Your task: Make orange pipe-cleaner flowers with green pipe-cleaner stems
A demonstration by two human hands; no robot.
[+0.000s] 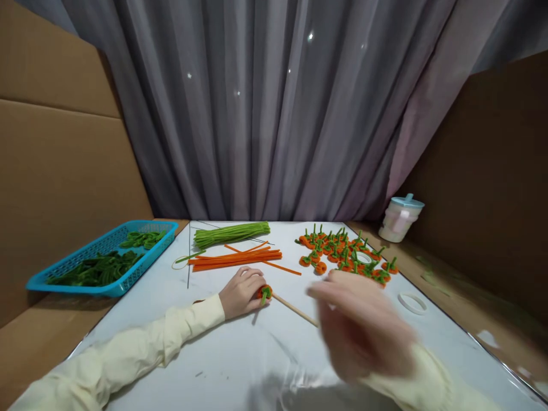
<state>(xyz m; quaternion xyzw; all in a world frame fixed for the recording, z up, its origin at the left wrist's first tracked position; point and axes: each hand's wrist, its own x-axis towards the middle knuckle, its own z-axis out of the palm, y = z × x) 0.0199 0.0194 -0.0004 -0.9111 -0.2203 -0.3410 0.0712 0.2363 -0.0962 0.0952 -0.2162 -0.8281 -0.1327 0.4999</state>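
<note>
My left hand (244, 292) rests on the white table, its fingers closed round a small orange pipe-cleaner pumpkin (266, 290) with a green stem. From the pumpkin a thin wooden stick (295, 311) slants down to the right, its far end reaching the edge of my right hand. Closer to the camera, my right hand (363, 325) is raised and smeared by motion, so whether its fingers hold anything is unclear. Beyond the left hand lie a bundle of orange pipe cleaners (235, 260) and a thicker bundle of green ones (231, 233).
Several finished pipe-cleaner pumpkins (338, 249) cluster at the back right. A white tape ring (412, 303) lies near the right edge. On the left stands a blue basket (148, 265) with green pieces (100, 267). A lidded cup (399, 220) stands at the far right.
</note>
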